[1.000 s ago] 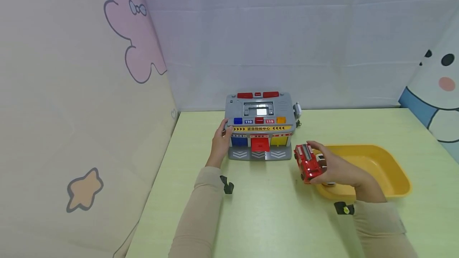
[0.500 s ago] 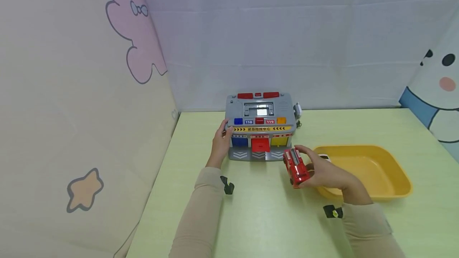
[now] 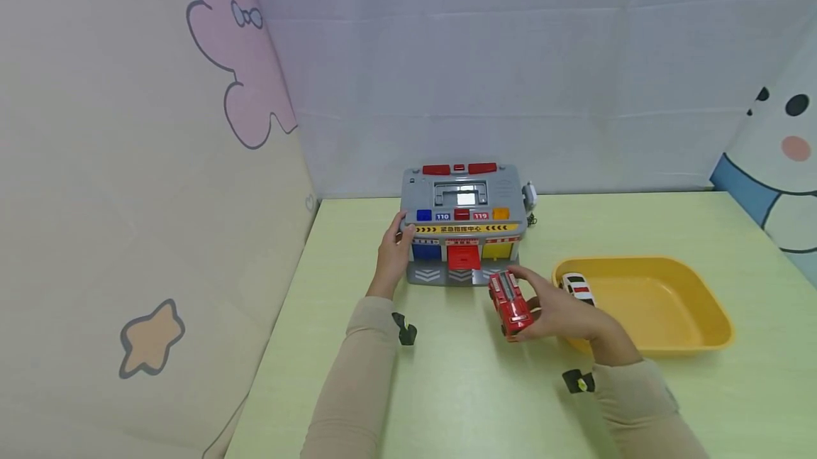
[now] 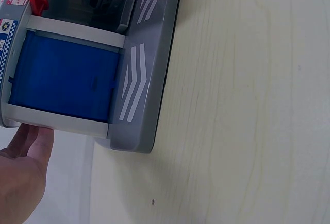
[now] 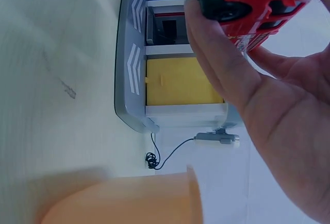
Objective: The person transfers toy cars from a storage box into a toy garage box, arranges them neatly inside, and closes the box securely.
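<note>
A grey toy garage with blue, red and yellow doors stands at the back of the green table. My left hand holds its left side, thumb on the top edge. The blue door fills the left wrist view. My right hand grips a red toy fire truck just above the table, right in front of the garage's yellow door. In the right wrist view the truck lies between my fingers and palm.
A yellow tray sits right of my right hand, with a white toy car at its left end. A thin black cord trails from the garage's right side. Padded walls close off the left and back.
My right hand has carried the fire truck leftward from the tray's edge toward the front of the garage, uncovering the white car in the tray. The left hand has stayed put.
</note>
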Demonstrator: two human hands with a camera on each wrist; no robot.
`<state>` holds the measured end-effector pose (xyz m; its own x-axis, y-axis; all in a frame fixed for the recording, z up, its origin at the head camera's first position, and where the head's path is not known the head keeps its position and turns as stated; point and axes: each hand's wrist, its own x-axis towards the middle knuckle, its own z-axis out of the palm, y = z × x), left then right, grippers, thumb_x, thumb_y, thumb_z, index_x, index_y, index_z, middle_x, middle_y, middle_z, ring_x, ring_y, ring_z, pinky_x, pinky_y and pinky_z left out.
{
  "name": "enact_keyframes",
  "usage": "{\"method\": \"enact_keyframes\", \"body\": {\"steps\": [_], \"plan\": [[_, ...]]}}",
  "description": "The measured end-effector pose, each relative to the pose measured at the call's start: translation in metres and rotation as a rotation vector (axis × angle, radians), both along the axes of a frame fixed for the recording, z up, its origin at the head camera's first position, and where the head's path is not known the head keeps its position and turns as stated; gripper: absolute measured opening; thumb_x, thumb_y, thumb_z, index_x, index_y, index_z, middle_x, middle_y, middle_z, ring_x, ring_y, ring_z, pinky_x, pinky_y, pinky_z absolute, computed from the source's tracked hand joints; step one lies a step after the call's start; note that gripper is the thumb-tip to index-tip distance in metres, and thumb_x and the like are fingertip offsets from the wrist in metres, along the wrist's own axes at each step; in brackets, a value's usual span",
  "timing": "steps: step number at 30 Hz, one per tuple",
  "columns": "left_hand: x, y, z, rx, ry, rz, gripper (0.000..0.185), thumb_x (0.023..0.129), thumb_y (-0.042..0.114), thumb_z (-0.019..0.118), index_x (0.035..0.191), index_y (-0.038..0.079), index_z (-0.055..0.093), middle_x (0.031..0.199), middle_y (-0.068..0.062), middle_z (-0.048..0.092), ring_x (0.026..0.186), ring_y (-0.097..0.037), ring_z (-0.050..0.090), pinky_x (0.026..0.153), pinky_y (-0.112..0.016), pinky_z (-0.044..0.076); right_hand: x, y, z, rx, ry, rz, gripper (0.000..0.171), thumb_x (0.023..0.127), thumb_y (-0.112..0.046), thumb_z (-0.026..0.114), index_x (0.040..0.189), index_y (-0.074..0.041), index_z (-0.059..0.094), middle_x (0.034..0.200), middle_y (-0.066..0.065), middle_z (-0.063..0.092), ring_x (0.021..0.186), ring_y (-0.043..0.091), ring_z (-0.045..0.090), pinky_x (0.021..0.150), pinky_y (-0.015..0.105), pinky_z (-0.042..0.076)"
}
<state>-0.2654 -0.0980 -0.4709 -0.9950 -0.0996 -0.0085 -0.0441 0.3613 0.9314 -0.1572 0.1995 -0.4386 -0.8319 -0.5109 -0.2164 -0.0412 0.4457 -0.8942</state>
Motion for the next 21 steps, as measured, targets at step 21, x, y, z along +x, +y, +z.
{"method": "enact_keyframes", "body": {"steps": [21], "plan": [[-0.001, 0.0, 0.0, 0.01, -0.008, -0.001, 0.056, 0.084, 0.064, 0.039, 0.135, 0.044, 0.032, 0.134, 0.001, 0.04, 0.119, -0.02, 0.038, 0.095, -0.045, 0.033, -0.015, -0.021, -0.018, 0.012, -0.073, -0.07, 0.107, 0.06, -0.022, 0.085, 0.141, -0.024, 0.015, 0.128, 0.013, 0.035, 0.096, 0.028, 0.051, 0.073, 0.035, 0.049]]}}
